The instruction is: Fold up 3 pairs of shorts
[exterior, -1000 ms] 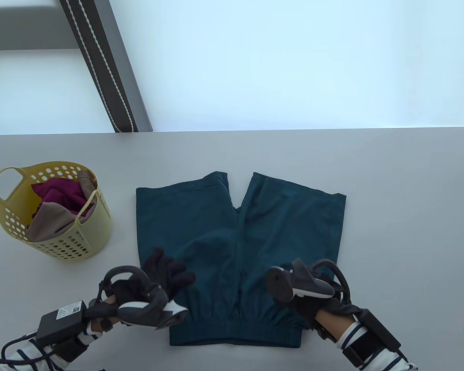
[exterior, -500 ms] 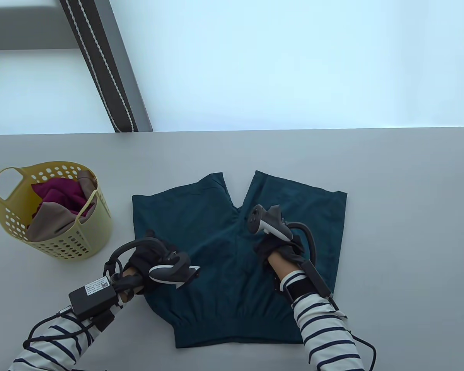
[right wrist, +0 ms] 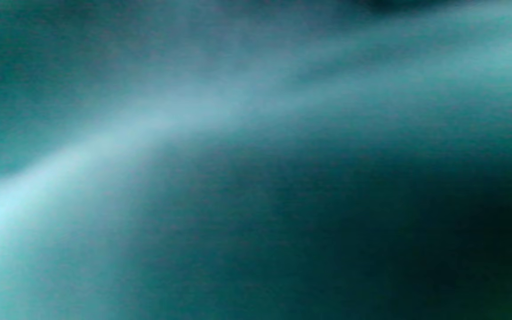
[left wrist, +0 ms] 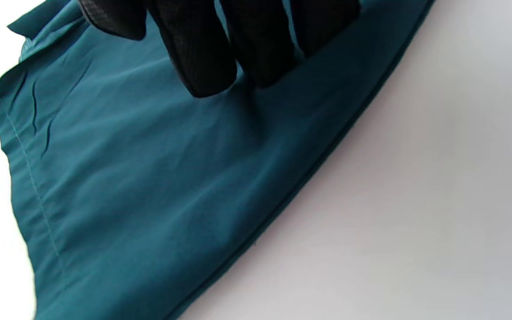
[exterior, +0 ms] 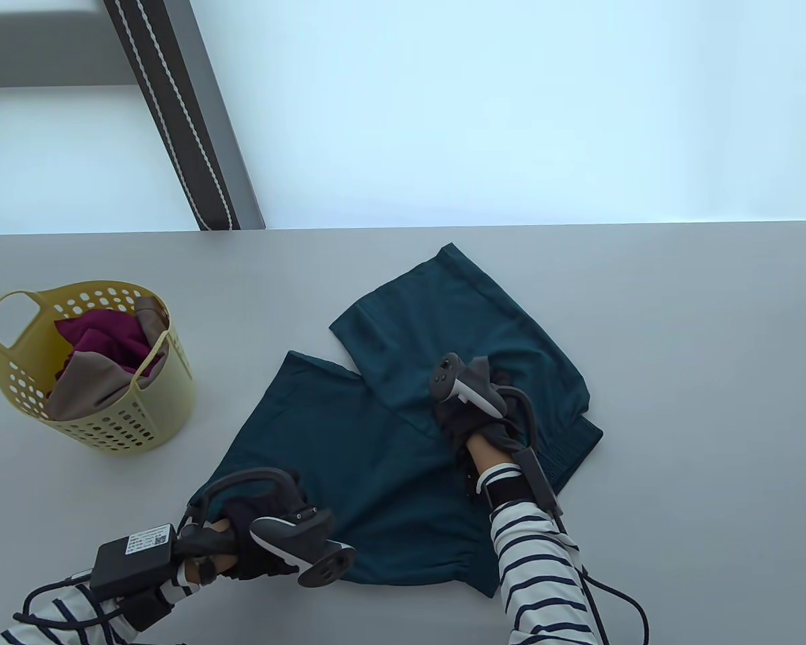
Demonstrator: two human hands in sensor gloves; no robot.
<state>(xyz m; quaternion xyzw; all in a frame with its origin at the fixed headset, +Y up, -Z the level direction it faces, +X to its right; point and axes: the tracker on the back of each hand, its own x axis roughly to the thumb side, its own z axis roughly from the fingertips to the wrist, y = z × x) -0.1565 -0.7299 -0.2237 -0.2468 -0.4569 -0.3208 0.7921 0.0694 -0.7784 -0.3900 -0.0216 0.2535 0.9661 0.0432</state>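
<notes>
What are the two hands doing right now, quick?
Left hand: open, straight fingers pressing on the teal shorts.
Right hand: resting on the shorts; whether it grips them cannot be told.

We see teal shorts [exterior: 376, 457] lying flat but askew on the table [exterior: 678, 336], legs pointing up-left, waistband at the lower right.

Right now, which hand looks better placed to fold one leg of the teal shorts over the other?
Probably the left hand: it rests at the outer edge of the teal fabric shorts, free to lift that side. The right hand presses the middle, acting as the anchor.
</notes>
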